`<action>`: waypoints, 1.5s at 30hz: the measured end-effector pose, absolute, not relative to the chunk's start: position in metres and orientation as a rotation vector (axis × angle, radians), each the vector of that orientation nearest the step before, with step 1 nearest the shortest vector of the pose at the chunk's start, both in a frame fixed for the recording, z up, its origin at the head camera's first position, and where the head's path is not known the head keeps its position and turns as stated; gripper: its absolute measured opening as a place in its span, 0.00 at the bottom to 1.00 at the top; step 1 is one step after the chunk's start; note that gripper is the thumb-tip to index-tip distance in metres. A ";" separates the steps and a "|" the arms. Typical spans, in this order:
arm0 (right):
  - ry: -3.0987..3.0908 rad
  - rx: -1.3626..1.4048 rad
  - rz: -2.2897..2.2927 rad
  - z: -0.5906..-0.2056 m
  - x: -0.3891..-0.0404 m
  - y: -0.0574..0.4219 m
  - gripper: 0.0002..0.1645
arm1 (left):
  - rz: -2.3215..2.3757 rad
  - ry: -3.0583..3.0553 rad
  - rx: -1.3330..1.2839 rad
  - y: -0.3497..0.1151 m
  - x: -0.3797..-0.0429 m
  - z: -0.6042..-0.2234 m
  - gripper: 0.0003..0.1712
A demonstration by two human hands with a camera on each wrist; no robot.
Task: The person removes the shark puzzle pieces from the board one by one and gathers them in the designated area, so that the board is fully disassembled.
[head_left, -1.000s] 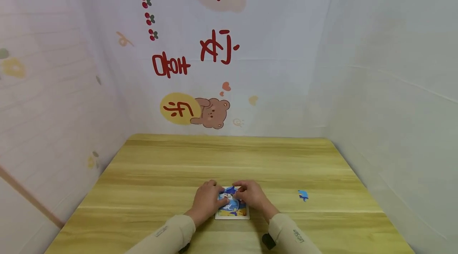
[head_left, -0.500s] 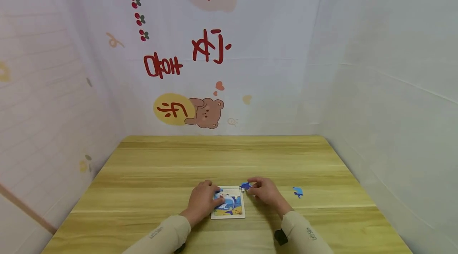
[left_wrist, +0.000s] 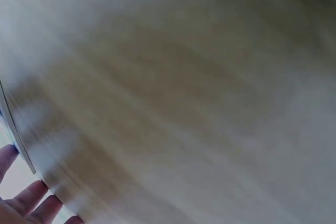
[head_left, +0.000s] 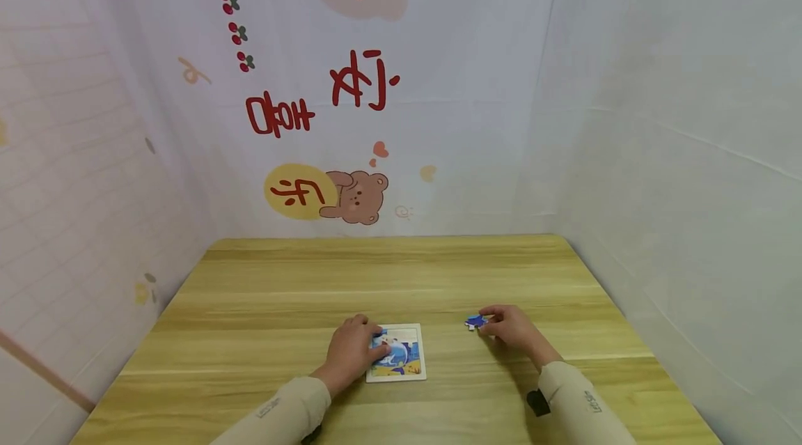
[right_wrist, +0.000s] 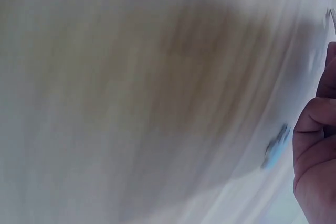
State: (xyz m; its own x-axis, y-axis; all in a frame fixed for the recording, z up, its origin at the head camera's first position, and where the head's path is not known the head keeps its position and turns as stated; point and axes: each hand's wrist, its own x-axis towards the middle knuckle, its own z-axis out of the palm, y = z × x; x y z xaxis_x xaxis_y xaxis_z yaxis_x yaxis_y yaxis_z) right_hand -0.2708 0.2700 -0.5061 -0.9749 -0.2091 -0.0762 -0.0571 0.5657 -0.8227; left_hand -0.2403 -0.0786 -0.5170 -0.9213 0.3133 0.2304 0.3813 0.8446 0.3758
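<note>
A square jigsaw board [head_left: 396, 379] with a pale rim and a whale picture lies on the table. My left hand [head_left: 349, 353] rests on its left side, thumb over the picture and index fingertip near the upper left corner. In the left wrist view, the other fingers [left_wrist: 29, 196] spread beside the board's edge. A strip at the top of the picture shows bare backing. Right of the board, my right hand [head_left: 514, 329] pinches a dark blue puzzle piece [head_left: 474, 322] between thumb and index finger. The right wrist view does not show this piece.
Another light blue puzzle piece [right_wrist: 276, 149] lies on the table beside my right hand; in the head view the hand hides it. The wood-grain table [head_left: 388, 271] is bounded by white printed curtains [head_left: 476, 118] at the back and sides.
My right hand has lifted the dark blue piece off the top of the board and carried it rightward over the table. The left hand has stayed at the board's left side.
</note>
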 end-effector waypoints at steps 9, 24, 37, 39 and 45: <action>2.691 -0.283 -1.214 -0.505 -0.272 0.294 0.23 | -0.642 -2.874 -0.521 -0.078 -0.244 -0.522 0.24; 2.795 -0.416 -0.982 -0.510 -0.275 0.310 0.21 | -0.639 -2.906 -0.521 -0.081 -0.242 -0.521 0.25; 2.854 -0.275 -0.991 -0.496 -0.273 0.291 0.25 | -0.662 -2.951 -0.515 -0.072 -0.245 -0.514 0.26; 2.847 -0.318 -1.040 -0.493 -0.273 0.279 0.24 | -0.667 -2.958 -0.528 -0.074 -0.246 -0.514 0.28; 2.826 -0.351 -1.156 -0.493 -0.277 0.229 0.18 | -0.761 -2.942 -0.563 -0.096 -0.247 -0.519 0.32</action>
State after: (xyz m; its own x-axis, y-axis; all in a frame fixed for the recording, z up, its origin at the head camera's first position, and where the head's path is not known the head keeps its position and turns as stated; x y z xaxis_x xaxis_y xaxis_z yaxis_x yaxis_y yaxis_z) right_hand -0.2772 0.2289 -0.4927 -0.9715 -0.2358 0.0230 -0.1843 0.6912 -0.6988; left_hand -0.2468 -0.0955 -0.5185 -0.9324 0.3337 0.1386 0.3590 0.8125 0.4593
